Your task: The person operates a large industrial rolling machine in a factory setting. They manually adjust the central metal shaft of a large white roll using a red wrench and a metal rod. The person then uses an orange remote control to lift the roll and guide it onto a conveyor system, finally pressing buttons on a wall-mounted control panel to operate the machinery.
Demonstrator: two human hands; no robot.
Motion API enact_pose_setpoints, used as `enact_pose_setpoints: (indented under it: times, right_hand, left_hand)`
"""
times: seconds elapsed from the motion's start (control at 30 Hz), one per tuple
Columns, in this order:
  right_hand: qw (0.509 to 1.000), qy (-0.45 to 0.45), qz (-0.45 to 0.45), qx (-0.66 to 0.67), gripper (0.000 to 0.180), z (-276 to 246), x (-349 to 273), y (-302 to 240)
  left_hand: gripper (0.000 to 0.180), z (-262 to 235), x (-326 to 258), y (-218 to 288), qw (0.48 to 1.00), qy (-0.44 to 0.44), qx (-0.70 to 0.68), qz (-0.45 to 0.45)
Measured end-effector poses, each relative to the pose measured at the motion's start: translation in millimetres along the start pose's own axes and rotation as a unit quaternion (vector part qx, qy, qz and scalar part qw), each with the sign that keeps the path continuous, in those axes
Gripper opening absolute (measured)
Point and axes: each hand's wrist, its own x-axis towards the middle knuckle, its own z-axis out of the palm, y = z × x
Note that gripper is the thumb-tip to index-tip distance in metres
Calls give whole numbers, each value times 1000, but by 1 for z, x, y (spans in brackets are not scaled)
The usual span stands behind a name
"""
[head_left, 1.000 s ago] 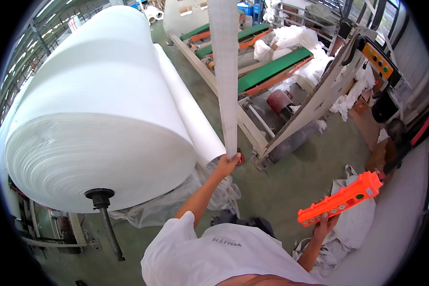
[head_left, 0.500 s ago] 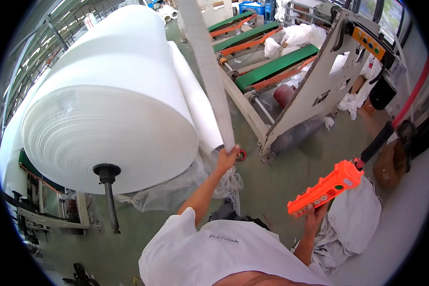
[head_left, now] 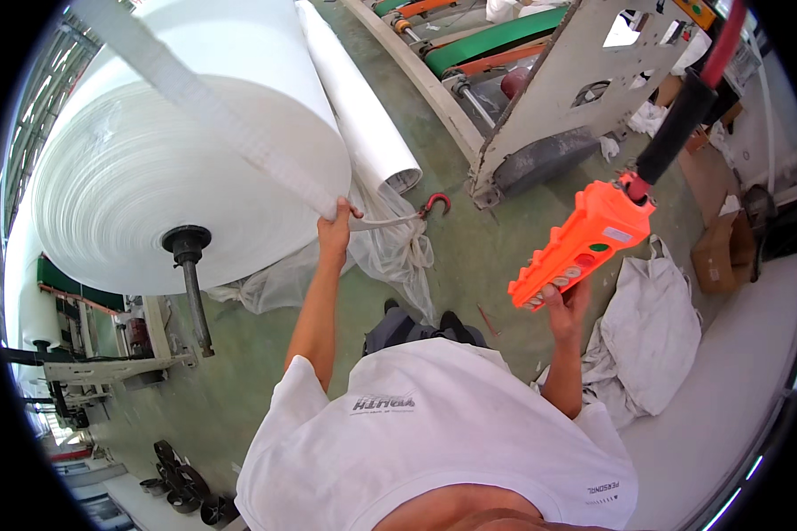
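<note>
My left hand point(head_left: 335, 228) is closed around a pale webbing strap point(head_left: 230, 133) that slants down from the upper left. Past my fingers the strap's short tail reaches a red hook point(head_left: 436, 205), hanging over the floor. Beside that hand stands the flat end of a huge white roll of material point(head_left: 266, 203), with a dark metal shaft point(head_left: 195, 301) sticking out of its core. In my right hand point(head_left: 568, 310) is an orange hoist pendant control point(head_left: 580, 243), the thumb at its lower buttons. A black and red cable point(head_left: 677, 128) runs up from it.
A slimmer white roll point(head_left: 359, 97) lies beside the big one, with clear plastic film point(head_left: 394, 257) bunched near its end. Ahead stands a metal frame point(head_left: 540, 115) with green belts point(head_left: 496, 40). White cloth point(head_left: 642, 345) and a cardboard box point(head_left: 724, 252) lie at right; black wheel-like parts point(head_left: 183, 487) at lower left.
My left hand has moved left and nearer with the strap, which now slants across the big roll. The hook shows more fully. The pendant has shifted slightly left and up as the view tilted down.
</note>
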Motion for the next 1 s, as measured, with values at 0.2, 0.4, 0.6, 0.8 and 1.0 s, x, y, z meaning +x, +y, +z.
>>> enact_pose_setpoints:
  times: [0.2, 0.4, 0.6, 0.8, 1.0]
  right_hand:
    - [992, -88, 24, 90, 63, 11, -12, 20]
    - [990, -95, 61, 84, 64, 48, -10, 26]
    - [989, -115, 78, 54, 55, 86, 19, 36]
    - [981, -149, 16, 124, 38, 121, 25, 14]
    - [983, -186, 12, -1, 32, 144, 20, 20]
  left_hand:
    - [37, -38, -36, 16, 997, 52, -57, -3]
    - [39, -70, -16, -20, 998, 52, -24, -24]
    - [38, -74, -11, 1, 1000, -20, 10, 11]
    - [40, -58, 5, 9, 999, 7, -32, 40]
    - [43, -79, 11, 2, 994, 82, 36, 55]
